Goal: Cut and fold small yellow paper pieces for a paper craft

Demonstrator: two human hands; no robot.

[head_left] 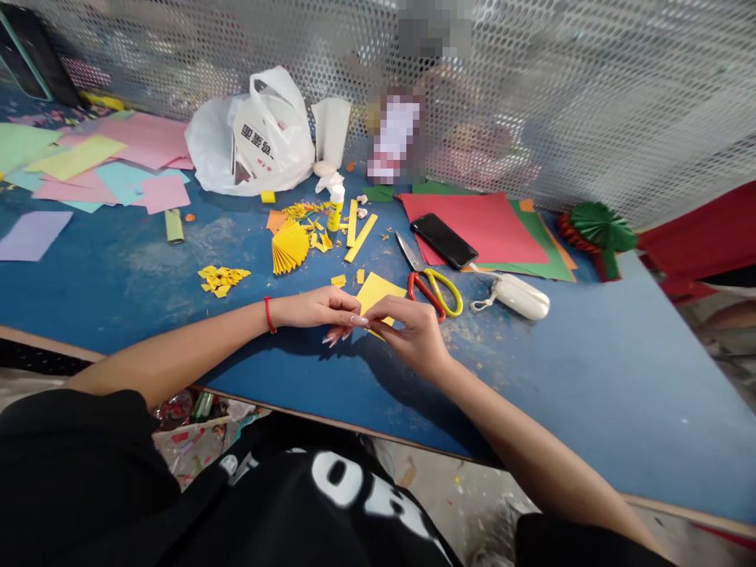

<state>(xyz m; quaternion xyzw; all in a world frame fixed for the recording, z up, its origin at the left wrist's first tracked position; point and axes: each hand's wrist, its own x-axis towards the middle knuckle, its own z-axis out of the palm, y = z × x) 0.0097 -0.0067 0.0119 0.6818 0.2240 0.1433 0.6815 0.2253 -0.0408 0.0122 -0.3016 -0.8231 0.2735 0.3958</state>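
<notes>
My left hand (327,309), with a red cord at the wrist, meets my right hand (410,331) fingertip to fingertip over the blue table. Both pinch at the thumb and forefinger; whatever lies between the tips is too small or hidden to make out. Under and just behind the fingers is a yellow paper square (383,290), partly covered by my right hand. Small yellow paper scraps (339,281) lie beyond it. To the right of the square rest scissors (434,287) with one red and one yellow handle. A pleated yellow paper fan (290,247) stands farther left.
Behind the hands are a glue stick (335,209), yellow strips (361,239) and a pile of folded yellow pieces (223,280). A phone (444,240) lies on red paper (496,220), cabled to a white device (520,297). A plastic bag (253,138) stands at the back.
</notes>
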